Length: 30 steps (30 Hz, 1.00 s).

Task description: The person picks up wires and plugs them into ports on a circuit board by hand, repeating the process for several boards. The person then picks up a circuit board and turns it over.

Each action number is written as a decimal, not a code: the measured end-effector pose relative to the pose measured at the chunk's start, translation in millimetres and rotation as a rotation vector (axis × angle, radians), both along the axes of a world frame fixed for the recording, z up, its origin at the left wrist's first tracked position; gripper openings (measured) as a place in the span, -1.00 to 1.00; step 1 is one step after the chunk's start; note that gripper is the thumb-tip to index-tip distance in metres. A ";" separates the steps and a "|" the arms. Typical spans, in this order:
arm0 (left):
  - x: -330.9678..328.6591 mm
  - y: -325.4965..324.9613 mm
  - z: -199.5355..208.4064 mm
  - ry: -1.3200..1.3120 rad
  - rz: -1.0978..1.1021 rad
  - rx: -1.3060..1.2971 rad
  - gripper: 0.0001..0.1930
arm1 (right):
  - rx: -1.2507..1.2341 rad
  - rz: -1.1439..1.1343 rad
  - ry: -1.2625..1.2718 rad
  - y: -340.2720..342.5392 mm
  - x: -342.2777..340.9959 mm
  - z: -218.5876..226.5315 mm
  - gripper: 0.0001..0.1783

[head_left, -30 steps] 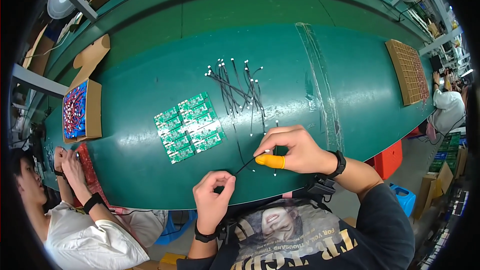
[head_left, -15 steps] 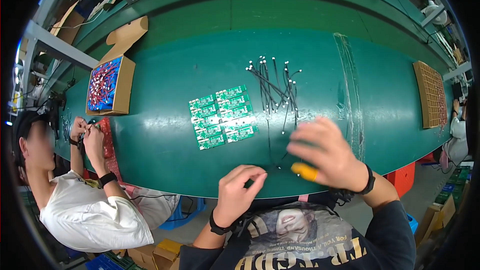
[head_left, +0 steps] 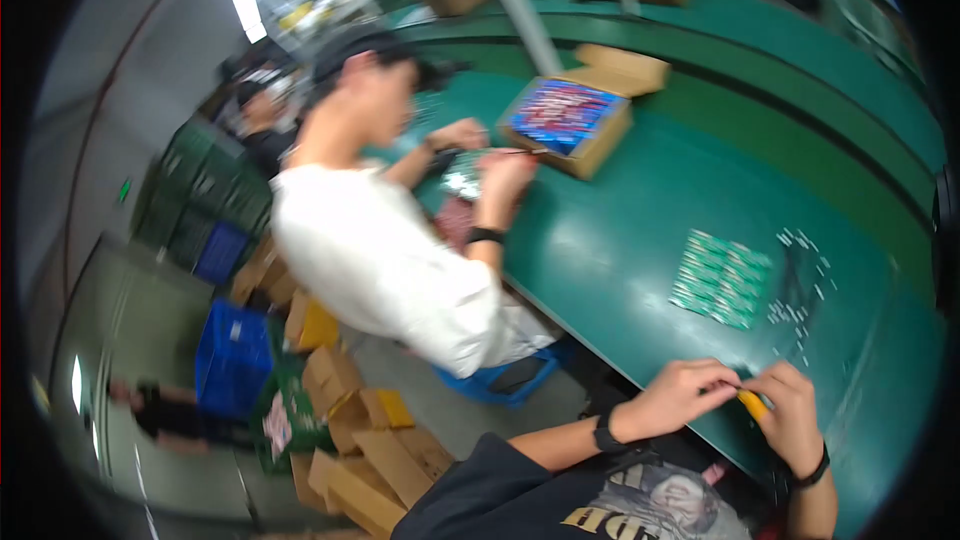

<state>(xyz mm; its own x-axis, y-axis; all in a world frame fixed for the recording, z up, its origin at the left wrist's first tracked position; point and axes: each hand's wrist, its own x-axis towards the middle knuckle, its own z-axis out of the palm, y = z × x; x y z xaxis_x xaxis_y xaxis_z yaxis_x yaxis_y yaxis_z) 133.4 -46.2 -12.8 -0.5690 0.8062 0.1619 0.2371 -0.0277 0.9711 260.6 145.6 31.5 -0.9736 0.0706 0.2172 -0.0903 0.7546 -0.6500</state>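
Observation:
At the table's near edge my left hand (head_left: 678,402) is closed, thumb and fingers pinched together. Close against its fingertips is my right hand (head_left: 792,418), also closed in a pinch, with a yellow finger cover (head_left: 753,405) on one digit. A small dark bit shows between the two sets of fingertips, too blurred to name. Beyond my hands lies a block of green circuit boards (head_left: 722,278), set in two columns. To the right of the boards is a loose bunch of black cables (head_left: 795,285) with small white connectors.
To the left, a co-worker in a white shirt (head_left: 375,260) handles a green board (head_left: 462,178). An open cardboard box (head_left: 590,155) of blue and red parts stands farther back on the green table (head_left: 590,260). Cardboard boxes (head_left: 385,465) and a blue crate (head_left: 235,355) occupy the floor.
The view has swung left, bringing the co-worker and floor boxes into fuller sight. My right hand, formerly spread and apart, has come to my left hand and closed.

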 end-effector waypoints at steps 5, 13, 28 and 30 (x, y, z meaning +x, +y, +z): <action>9.9 -22.7 -2.1 0.069 0.125 0.047 -0.84 | -0.063 0.099 0.112 -16.8 -20.3 -3.0 -0.78; 17.2 -48.1 12.6 0.044 0.267 0.123 -0.85 | -0.031 0.268 0.057 -36.4 -31.2 36.6 -0.88; 11.5 -63.4 36.5 0.045 0.234 0.109 -0.79 | -0.719 0.160 -0.237 -43.6 -33.9 23.8 -0.85; 10.7 -50.2 31.8 0.087 0.215 0.104 -0.79 | -0.842 0.137 -0.305 -33.1 -24.8 18.0 -0.84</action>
<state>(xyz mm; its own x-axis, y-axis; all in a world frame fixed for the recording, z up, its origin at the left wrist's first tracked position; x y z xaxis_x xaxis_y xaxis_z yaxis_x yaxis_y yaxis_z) 144.1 -96.4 19.0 -0.7060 0.6446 0.2933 0.3309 -0.0659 0.9414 235.8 112.4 49.5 -0.9920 -0.0309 -0.1226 0.1223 0.0137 -0.9924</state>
